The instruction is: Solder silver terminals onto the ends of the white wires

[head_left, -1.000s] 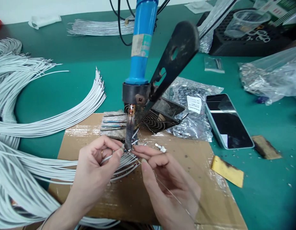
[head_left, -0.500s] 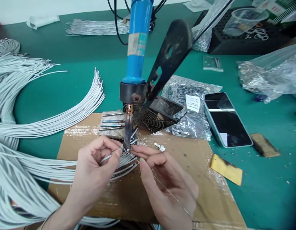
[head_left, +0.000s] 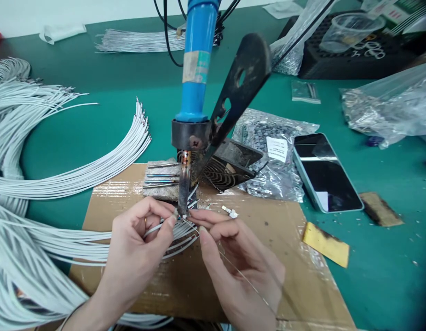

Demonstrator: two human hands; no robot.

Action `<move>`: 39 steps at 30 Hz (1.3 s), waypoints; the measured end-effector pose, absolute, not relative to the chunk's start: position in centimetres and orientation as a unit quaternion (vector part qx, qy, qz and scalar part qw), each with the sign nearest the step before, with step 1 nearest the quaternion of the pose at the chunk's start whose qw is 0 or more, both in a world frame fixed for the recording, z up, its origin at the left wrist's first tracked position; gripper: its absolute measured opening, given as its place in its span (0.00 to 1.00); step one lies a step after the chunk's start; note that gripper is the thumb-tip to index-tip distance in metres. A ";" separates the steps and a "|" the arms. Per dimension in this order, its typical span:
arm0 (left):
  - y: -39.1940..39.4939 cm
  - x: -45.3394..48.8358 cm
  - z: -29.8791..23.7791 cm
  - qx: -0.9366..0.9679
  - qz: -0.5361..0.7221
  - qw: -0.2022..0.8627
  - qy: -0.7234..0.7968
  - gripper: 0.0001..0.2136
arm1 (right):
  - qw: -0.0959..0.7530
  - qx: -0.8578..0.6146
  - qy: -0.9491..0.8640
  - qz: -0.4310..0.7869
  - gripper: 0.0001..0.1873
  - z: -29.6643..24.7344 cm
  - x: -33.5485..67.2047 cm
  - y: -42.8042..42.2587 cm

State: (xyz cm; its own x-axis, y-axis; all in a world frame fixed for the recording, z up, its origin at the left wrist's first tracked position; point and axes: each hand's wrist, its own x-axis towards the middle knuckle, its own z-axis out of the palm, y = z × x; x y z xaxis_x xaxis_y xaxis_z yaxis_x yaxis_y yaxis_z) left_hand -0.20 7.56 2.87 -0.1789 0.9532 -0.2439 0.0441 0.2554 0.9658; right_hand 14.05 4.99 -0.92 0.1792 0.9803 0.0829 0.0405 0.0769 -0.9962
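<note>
Between the thumb and forefinger of my left hand [head_left: 140, 239] is the end of a white cable [head_left: 154, 227]. My right hand [head_left: 242, 262] pinches a thin strand of solder wire [head_left: 245, 278], which trails back across the palm. Both sets of fingertips meet right under the dark tip of a blue soldering iron [head_left: 199, 59], held point-down in a black slotted bracket [head_left: 238, 87]. A tiny pale piece sits at the tip; its exact shape is too small to make out. Several white cable ends [head_left: 180, 239] lie beneath my fingers on a cardboard sheet [head_left: 268, 285].
Bundled white cables [head_left: 30, 257] fill the left side. Behind the iron are a small black fan [head_left: 230, 165] and a bag of small parts [head_left: 264, 138]. A phone [head_left: 328, 172], a yellow sponge [head_left: 326, 244] and a scorched sponge [head_left: 381, 209] lie right. A black box [head_left: 337, 66] stands farther back.
Almost nothing differs. Both hands keep their grip at the iron's tip, and the view has shifted very slightly.
</note>
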 end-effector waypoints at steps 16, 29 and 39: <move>7.4 -0.3 2.8 0.408 0.456 0.495 0.618 0.05 | 0.554 -0.532 -0.491 0.410 0.11 -0.8 14.0 5.0; 7.2 -0.7 2.7 0.419 0.438 0.504 0.615 0.05 | 0.547 -0.530 -0.501 0.410 0.10 -0.9 14.3 5.0; 7.2 -0.4 2.8 0.394 0.451 0.505 0.621 0.06 | 0.555 -0.528 -0.503 0.401 0.11 -0.8 14.1 5.1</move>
